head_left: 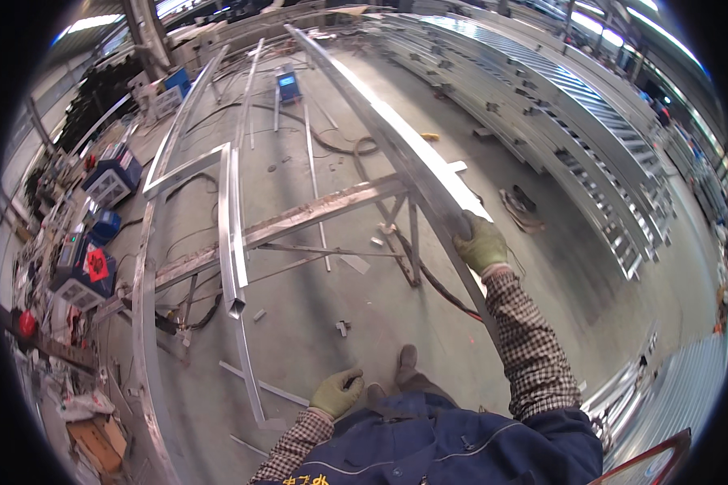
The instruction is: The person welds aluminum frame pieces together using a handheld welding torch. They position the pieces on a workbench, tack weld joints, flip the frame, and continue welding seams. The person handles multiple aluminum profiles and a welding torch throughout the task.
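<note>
My right hand point(481, 244), in a green work glove, is closed over the edge of a long, shiny metal beam point(396, 133). This beam runs from beside my right arm to the far end and lies across a rusty trestle point(323, 212). In front of my body, low and apart from the beam, my left hand point(337, 394) has its gloved fingers curled together. A small dark spot shows between them; whether it is an object I cannot make out. Left of me stands a narrow metal frame of square tube point(228, 210), also across the trestle.
Blue-and-white machines point(85, 271) line the left side, and another blue machine point(286, 85) stands farther off. Stacked metal sections point(542, 113) fill the right. Cables point(437, 287), a small metal bracket point(343, 327) and loose strips point(267, 384) lie on the floor.
</note>
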